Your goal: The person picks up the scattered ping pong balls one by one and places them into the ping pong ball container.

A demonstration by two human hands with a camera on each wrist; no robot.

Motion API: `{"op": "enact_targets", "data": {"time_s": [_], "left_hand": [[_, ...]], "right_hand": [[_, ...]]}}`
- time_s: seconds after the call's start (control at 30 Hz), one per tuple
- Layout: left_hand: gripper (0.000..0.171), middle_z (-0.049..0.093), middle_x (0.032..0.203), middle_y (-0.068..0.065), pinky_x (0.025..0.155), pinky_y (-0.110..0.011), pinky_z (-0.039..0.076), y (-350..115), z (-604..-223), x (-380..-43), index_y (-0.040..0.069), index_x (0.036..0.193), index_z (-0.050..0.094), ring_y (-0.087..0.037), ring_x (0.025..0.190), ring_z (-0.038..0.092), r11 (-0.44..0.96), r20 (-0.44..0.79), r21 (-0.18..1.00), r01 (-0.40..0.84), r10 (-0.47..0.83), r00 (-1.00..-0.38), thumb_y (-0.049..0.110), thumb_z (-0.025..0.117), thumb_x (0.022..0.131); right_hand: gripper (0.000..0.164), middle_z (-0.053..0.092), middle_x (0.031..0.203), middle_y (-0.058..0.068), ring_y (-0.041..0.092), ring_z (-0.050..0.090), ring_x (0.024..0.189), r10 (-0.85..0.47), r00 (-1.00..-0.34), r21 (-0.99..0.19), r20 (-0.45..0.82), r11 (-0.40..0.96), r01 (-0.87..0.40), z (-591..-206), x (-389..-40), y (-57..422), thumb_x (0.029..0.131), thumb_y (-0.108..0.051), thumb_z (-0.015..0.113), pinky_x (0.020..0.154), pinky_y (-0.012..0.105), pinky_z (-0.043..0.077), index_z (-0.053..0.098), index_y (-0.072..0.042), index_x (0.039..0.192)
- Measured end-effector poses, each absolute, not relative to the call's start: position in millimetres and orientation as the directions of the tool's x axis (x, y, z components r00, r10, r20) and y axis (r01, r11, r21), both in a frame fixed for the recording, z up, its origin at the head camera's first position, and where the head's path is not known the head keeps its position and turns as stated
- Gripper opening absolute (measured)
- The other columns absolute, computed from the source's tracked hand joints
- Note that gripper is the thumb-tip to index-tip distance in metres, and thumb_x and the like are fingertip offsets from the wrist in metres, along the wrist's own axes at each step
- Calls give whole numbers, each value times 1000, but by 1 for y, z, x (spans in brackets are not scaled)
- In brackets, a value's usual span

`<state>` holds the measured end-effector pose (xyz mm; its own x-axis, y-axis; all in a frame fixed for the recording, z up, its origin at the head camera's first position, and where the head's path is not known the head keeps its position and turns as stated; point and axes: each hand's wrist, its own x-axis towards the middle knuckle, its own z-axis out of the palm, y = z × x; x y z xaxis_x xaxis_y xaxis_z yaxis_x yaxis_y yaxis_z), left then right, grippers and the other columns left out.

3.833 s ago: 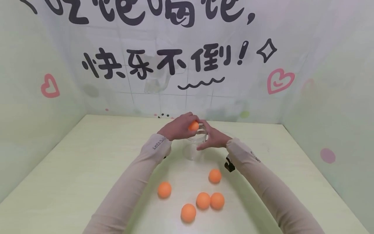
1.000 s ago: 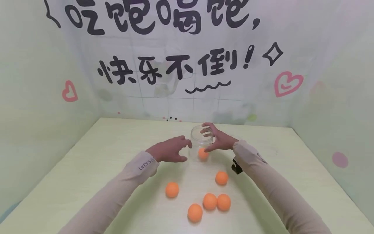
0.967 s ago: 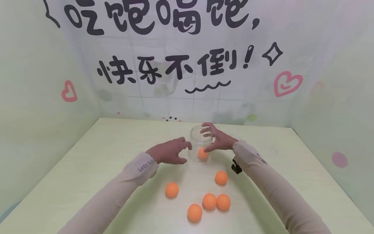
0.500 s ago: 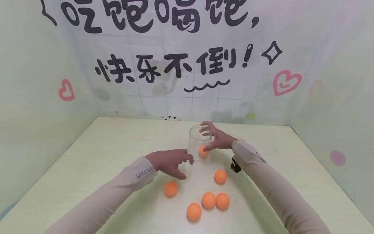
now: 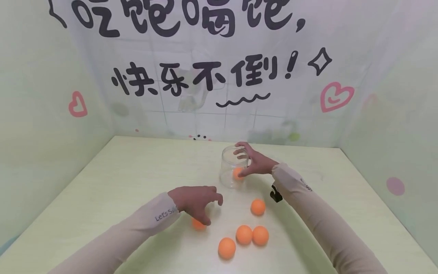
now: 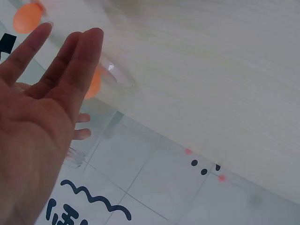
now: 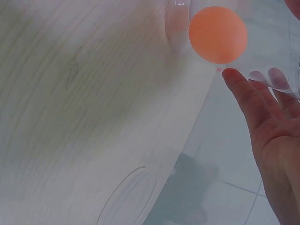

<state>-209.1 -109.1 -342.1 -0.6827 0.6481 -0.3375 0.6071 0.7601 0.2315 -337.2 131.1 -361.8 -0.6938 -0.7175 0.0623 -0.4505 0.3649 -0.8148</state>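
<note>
A clear jar (image 5: 226, 167) stands near the back middle of the table, with an orange ball (image 5: 236, 173) inside. My right hand (image 5: 259, 162) holds the jar's right side, thumb in front and fingers behind. The right wrist view shows the ball (image 7: 218, 35) through the clear wall. My left hand (image 5: 196, 201) hovers in front of the jar, holding nothing, fingers spread from the thumb. Partly hidden below it lies another orange ball (image 5: 199, 225). In the left wrist view the fingers (image 6: 79, 70) look extended.
Loose orange balls lie nearer the front: one (image 5: 258, 207) below the right wrist, a touching pair (image 5: 244, 234), and one (image 5: 226, 248) in front. A clear round disc (image 7: 127, 197) lies flat by the table's back edge. Printed curtain walls (image 5: 154, 125) surround the table (image 5: 137, 163).
An orange ball held by my left hand went into the jar. That hand then let go and moved down towards the leftmost loose ball. The right hand stays at the jar.
</note>
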Motion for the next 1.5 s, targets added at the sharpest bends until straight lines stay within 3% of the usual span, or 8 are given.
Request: {"op": "enact_targets", "data": {"time_s": [0.53, 0.83, 1.5], "left_hand": [[47, 48, 91, 5, 59, -21, 38, -123, -359, -188, 18, 107, 58, -5, 71, 44, 713, -260, 269, 647, 701, -664, 10, 74, 64], [28, 41, 74, 8, 53, -20, 30, -122, -358, -189, 18, 78, 51, -6, 62, 37, 695, -250, 260, 670, 719, -649, -1, 66, 64], [22, 42, 75, 8, 56, -20, 33, -117, -360, -199, 18, 80, 53, -8, 64, 39, 668, -215, 274, 692, 744, -633, 3, 66, 70]], "right_hand": [[95, 36, 144, 26, 40, 37, 134, -714, -697, -817, 67, 361, -449, -363, -337, 131, 72, -2, 79, 105, 53, 35, 16, -8, 142], [95, 35, 144, 29, 42, 37, 134, -716, -694, -823, 68, 354, -445, -363, -337, 131, 72, -2, 79, 105, 54, 35, 16, -7, 142], [94, 35, 144, 27, 41, 37, 134, -716, -695, -814, 63, 366, -451, -365, -338, 131, 73, -4, 79, 105, 55, 34, 15, -10, 142]]}}
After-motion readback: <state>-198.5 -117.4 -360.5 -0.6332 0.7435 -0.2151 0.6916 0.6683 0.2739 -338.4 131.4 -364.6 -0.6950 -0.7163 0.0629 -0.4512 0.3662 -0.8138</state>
